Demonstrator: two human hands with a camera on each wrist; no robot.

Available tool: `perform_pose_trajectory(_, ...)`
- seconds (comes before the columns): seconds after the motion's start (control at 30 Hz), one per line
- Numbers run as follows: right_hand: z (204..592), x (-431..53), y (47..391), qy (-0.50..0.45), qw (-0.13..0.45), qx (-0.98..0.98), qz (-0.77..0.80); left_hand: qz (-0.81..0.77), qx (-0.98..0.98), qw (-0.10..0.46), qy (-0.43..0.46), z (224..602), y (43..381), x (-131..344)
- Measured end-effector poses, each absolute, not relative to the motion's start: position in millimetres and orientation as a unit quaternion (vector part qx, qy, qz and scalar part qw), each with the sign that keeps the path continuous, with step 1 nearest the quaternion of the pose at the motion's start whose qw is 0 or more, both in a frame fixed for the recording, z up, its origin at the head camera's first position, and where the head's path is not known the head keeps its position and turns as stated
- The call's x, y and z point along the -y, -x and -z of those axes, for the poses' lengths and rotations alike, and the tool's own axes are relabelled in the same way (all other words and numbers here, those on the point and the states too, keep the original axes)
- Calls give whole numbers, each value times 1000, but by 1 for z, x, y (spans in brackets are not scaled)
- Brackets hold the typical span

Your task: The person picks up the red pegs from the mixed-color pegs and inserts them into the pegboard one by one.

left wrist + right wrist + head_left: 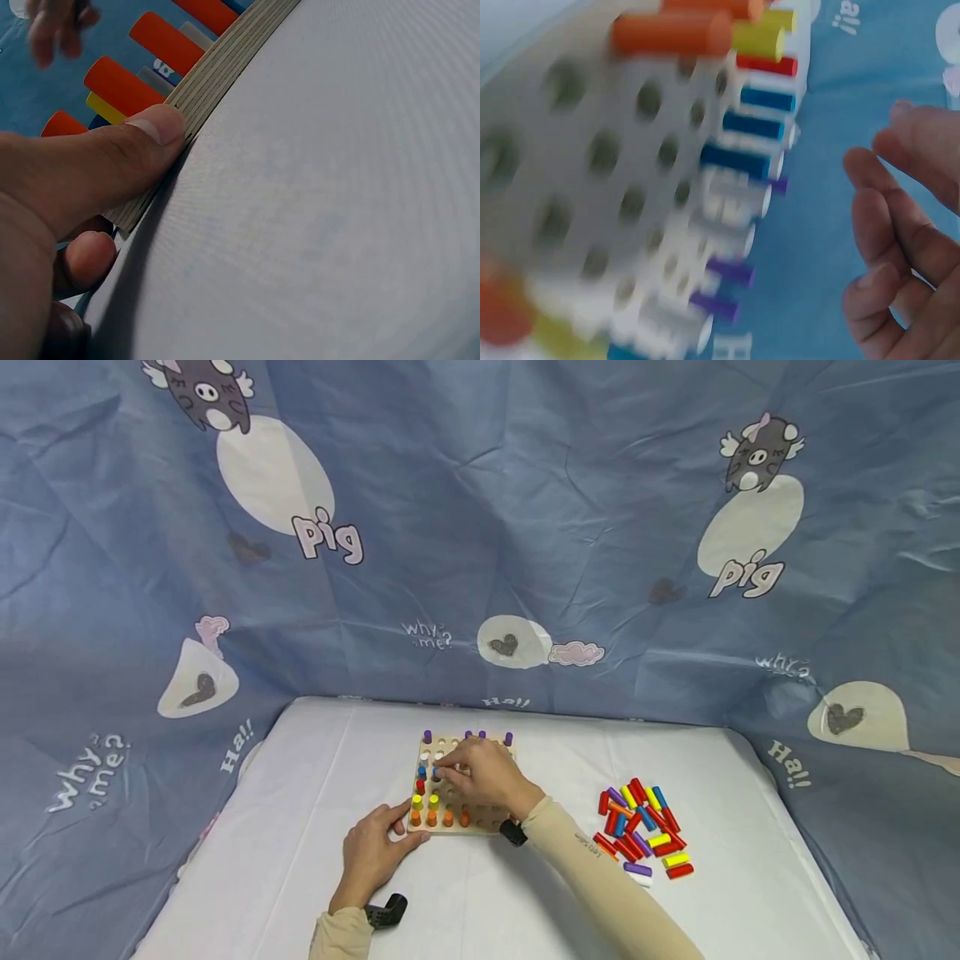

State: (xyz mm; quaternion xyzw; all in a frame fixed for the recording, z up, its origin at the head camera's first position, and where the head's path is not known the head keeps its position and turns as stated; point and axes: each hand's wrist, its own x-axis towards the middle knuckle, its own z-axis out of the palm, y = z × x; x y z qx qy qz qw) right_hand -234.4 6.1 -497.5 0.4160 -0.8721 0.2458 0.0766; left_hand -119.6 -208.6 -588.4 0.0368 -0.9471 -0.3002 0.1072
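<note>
A wooden pegboard (468, 828) with rows of round holes lies on the white cloth. My left hand (372, 852) holds its near left corner, the thumb (124, 154) pressed on the layered front edge. Over the board's left part hovers my right hand (483, 772), its fingertips close to the blue pegs (422, 772). The right wrist view shows that hand's fingers (874, 217) loosely bent with nothing visible between them. Orange pegs (432, 818) stand along the near row, with yellow pegs (417, 802), a red peg (420, 787) and white pegs (424, 760) behind. Purple pegs (427, 737) stand along the far edge.
A loose pile of red, yellow, blue, purple, orange and white pegs (626, 846) lies on the cloth to the right of the board. Blue printed fabric (420, 568) hangs behind and around the white table surface (300, 777).
</note>
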Motion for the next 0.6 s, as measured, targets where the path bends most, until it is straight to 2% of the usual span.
perform_pose_trajectory(0.23,489,-64,239,-386,118,888,-221,300,947,104,-44,590,118,208)
perform_pose_trajectory(0.6,478,-154,236,-334,131,918,-171,310,943,118,-33,592,121,208)
